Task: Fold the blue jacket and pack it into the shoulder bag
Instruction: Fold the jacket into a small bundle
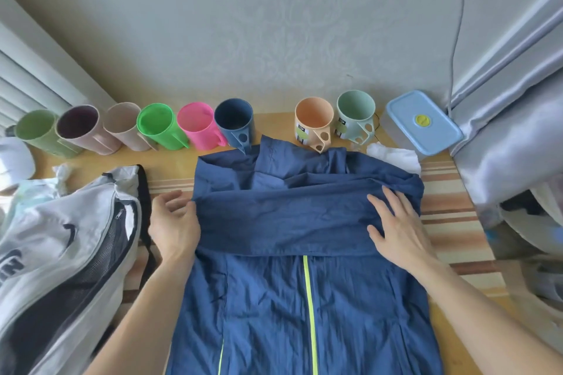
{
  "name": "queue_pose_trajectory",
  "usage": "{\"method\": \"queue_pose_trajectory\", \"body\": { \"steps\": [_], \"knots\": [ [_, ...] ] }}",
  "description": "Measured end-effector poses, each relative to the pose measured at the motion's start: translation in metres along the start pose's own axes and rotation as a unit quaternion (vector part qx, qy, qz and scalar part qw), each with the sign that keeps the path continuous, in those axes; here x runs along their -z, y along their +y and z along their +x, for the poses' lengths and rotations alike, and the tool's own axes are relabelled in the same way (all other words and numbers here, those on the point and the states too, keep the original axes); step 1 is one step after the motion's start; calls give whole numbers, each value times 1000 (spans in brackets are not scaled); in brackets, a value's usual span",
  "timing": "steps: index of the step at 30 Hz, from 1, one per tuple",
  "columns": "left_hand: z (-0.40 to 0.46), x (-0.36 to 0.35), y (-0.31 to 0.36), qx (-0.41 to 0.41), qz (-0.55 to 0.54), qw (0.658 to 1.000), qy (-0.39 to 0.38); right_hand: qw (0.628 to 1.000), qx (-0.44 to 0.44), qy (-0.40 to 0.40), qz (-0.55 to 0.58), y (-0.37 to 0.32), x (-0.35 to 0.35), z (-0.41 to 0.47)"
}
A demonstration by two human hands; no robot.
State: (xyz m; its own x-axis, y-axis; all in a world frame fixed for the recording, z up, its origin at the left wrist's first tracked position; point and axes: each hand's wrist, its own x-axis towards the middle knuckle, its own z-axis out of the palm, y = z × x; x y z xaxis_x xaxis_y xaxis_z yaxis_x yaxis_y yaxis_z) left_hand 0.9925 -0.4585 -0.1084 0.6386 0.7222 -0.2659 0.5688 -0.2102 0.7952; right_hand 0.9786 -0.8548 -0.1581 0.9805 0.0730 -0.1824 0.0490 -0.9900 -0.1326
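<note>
The blue jacket (292,298) lies flat on the table, front up, with a yellow-green zip down its middle. A sleeve is folded straight across its chest as a wide band. My left hand (173,222) rests at the band's left end, fingers spread, thumb touching the cloth edge. My right hand (396,222) lies flat and open on the band's right end. The white and navy shoulder bag (61,253) sits to the left of the jacket, its zip parted.
A row of several coloured cups (158,126) stands along the wall behind the jacket. A blue-lidded box (423,122) and crumpled white tissue (393,157) sit at the back right. Grey curtain (511,146) hangs on the right. The table carries a striped cloth (451,213).
</note>
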Motion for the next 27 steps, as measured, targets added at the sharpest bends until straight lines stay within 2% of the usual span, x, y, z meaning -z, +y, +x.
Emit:
{"method": "queue_pose_trajectory", "body": {
  "steps": [2, 3, 4, 5, 6, 7, 8, 9, 12, 14, 17, 19, 22, 27],
  "knots": [
    [-5, -5, -2, -101, 51, 992, 48, 999, 11, 42, 16, 0, 2, 3],
    [-9, -9, -5, -207, 95, 971, 69, 998, 22, 59, 26, -3, 2, 4],
    [-14, -15, -8, -337, 143, 928, 71, 997, 37, 66, 32, -8, 1, 4],
    [-19, -23, -16, -462, 190, 865, 43, 997, 53, 58, 27, -14, -2, 5],
    [-23, -32, -25, -551, 241, 799, -19, 997, 65, 34, 13, -18, -6, 5],
    [-26, -40, -36, -588, 304, 744, -90, 998, 66, 1, -5, -20, -12, 6],
    [-24, -47, -49, -578, 374, 711, -144, 997, 60, -31, -25, -20, -20, 6],
    [-20, -54, -61, -541, 428, 703, -171, 996, 55, -49, -42, -19, -28, 7],
    [-4, -64, -75, -462, 481, 722, -184, 995, 47, -59, -66, -17, -43, 11],
    [-5, -58, -77, -461, 490, 718, -174, 996, 44, -43, -61, -17, -41, 3],
    [-27, -30, -82, -473, 468, 730, -154, 998, 47, -8, -37, -22, -35, -36],
    [-49, -5, -93, -491, 464, 718, -167, 998, 57, -3, -26, -30, -34, -77],
    [-85, 31, -126, -492, 480, 696, -209, 998, 49, -36, -20, -41, -47, -147],
    [-132, 90, -193, -422, 485, 723, -253, 996, 21, -83, -18, -50, -78, -251]
  ]
}}
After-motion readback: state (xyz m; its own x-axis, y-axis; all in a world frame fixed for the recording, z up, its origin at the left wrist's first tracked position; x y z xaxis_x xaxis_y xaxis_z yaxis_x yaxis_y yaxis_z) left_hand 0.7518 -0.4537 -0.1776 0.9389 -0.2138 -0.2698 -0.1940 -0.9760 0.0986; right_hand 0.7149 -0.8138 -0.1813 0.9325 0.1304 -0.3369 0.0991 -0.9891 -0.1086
